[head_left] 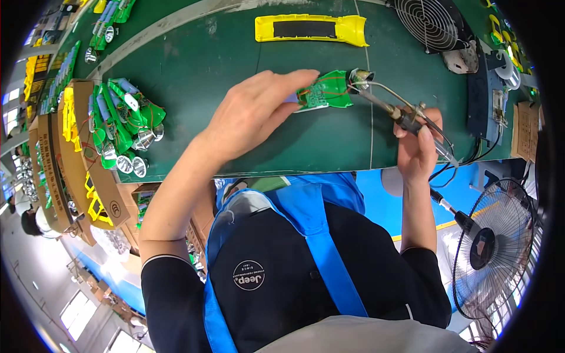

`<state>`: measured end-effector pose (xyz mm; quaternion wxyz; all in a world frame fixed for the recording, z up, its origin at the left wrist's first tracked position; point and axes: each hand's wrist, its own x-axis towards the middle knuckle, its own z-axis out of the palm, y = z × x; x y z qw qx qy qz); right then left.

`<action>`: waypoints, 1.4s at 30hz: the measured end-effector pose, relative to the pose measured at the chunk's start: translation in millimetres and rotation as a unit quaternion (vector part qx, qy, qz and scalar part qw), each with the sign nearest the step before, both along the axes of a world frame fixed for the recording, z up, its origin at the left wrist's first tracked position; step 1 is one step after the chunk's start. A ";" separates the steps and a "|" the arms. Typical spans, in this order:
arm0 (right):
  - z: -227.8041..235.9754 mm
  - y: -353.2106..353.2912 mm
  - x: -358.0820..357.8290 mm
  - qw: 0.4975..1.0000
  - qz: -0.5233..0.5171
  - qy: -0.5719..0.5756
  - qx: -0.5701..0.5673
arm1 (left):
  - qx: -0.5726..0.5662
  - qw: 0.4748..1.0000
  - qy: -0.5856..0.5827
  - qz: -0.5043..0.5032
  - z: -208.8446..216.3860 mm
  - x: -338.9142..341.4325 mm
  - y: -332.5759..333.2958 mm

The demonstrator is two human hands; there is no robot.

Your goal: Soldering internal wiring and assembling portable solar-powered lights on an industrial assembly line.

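Far left, carton (109,183) with yellow parts (69,112) at its edge; deeper contents hard to make out. Left hand (247,112): grip nearly closed, pinching the green shell (335,79) mid-table (194,70). Shell looks light, stiff; wires (337,93) probably fragile, so take the edges. Right hand (418,144): grip wrapped round the iron (406,120).

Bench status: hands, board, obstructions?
Left hand holding green-cased circuit board. Right hand gripping soldering iron, tip near silver reflector. Yellow casing beyond, touching neither hand.
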<state>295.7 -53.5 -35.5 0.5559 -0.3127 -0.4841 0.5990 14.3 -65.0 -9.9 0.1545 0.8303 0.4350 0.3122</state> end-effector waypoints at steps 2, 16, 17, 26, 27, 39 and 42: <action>-9.4 2.1 -3.7 0.999 -0.017 -0.013 -0.035 | -0.004 0.994 -0.093 0.051 -3.3 6.6 1.1; 9.6 0.4 -18.3 0.987 -0.005 -0.156 -0.048 | 0.020 0.989 -0.087 0.117 -10.9 23.2 -8.1; 10.2 -0.7 -19.8 0.984 -0.010 -0.168 -0.059 | 0.007 0.988 -0.059 0.140 -8.1 26.5 -10.3; 10.5 0.1 -17.2 0.972 -0.005 -0.226 -0.065 | -0.039 0.984 -0.003 0.175 2.5 34.3 -8.1; 10.8 0.0 -17.8 0.972 -0.009 -0.217 -0.085 | -0.038 0.984 0.000 0.174 2.3 33.9 -8.2; 10.7 1.4 -18.7 0.964 0.011 -0.266 -0.011 | -0.064 0.986 -0.007 0.154 4.8 30.7 -6.5; 7.3 1.7 -14.6 0.981 -0.001 -0.194 -0.018 | -0.073 0.986 -0.011 0.150 5.9 30.2 -6.1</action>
